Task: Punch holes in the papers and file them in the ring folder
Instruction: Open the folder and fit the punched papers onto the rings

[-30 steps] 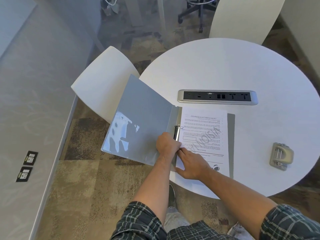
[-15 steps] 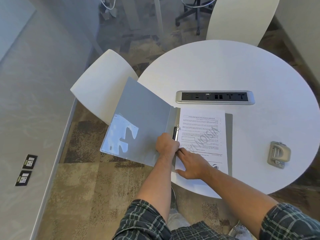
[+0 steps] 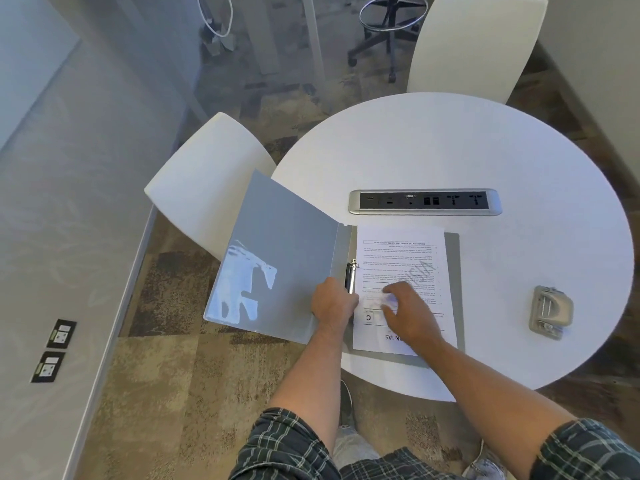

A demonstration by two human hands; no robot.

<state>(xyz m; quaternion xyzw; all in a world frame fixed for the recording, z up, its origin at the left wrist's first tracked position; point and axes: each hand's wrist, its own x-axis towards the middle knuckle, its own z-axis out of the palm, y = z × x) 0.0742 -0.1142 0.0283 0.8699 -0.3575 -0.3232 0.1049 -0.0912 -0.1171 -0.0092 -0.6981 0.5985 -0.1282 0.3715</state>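
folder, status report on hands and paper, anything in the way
Left hand on folder by the ring clip. Right hand open, flat on paper. Paper lies in the folder. Punch off to the right, nothing in the way.

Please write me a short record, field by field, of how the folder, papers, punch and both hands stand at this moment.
ring folder: open at the near left edge of the round table, front cover overhanging the edge
papers: printed sheets lying on the folder's right half, beside the ring mechanism
left hand: at the spine by the rings; its grip is hidden
right hand: fingers spread over the papers, blurred
hole punch: on the table to the right, untouched
socket strip: set in the table beyond the folder
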